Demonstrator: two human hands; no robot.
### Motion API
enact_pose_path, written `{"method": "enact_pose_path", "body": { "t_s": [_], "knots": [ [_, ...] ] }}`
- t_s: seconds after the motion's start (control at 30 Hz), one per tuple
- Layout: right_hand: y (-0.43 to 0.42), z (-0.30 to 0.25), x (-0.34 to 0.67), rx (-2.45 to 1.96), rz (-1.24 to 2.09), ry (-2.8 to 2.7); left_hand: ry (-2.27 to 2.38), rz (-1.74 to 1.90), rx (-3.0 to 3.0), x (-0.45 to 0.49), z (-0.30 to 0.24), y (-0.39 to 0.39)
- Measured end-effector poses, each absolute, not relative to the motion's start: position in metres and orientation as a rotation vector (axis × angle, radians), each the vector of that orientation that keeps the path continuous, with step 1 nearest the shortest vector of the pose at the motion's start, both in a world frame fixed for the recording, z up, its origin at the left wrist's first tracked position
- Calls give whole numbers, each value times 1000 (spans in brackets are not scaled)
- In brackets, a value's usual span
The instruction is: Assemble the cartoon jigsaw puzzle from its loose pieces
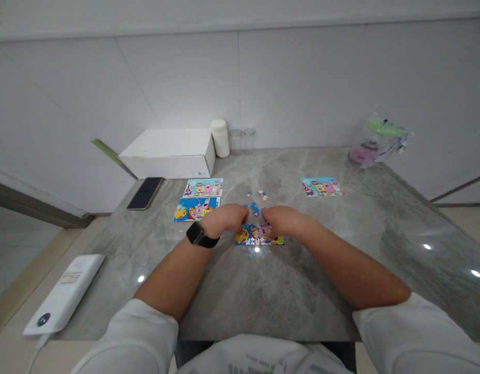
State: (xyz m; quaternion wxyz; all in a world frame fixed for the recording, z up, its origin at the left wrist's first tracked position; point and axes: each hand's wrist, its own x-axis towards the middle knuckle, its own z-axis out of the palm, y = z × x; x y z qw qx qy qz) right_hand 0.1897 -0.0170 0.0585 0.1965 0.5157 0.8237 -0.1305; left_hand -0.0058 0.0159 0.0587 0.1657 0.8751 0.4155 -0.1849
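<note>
My left hand [226, 218], with a black watch on its wrist, rests curled on the grey marble table [263, 280] at the left edge of a small cartoon jigsaw puzzle [258, 236]. My right hand [282, 221] is curled over the puzzle's upper right part. The fingertips of both hands meet near several loose blue puzzle pieces [255, 208]; what they pinch is too small to make out. More loose pieces [262, 195] lie a little farther back.
Two finished cartoon puzzles [203, 188] [196, 208] lie left of my hands, another [322, 186] at the right. A black phone [145, 192], white box [172, 152], white jar [220, 138], two clear jars [242, 140], plastic bag [376, 141] and white power bank [64, 293] surround them.
</note>
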Motion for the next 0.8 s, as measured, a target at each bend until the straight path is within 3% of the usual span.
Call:
{"method": "enact_pose_path", "body": {
  "t_s": [0.17, 0.33, 0.5, 0.63, 0.8],
  "knots": [
    [-14, 62, 192, 1428, -351, 2305, 1088, -537, 2485, -10, 58, 23],
    [-7, 62, 194, 1428, -358, 2364, 1066, -294, 2444, -17, 67, 29],
    [7, 55, 196, 1478, -635, 2550, 1043, -4, 2384, -19, 80, 29],
    [13, 50, 195, 1487, -856, 2546, 1076, 31, 2375, -18, 80, 31],
    [-4, 46, 183, 1561, -527, 2515, 1282, -126, 2433, -19, 69, 34]
  ]
}}
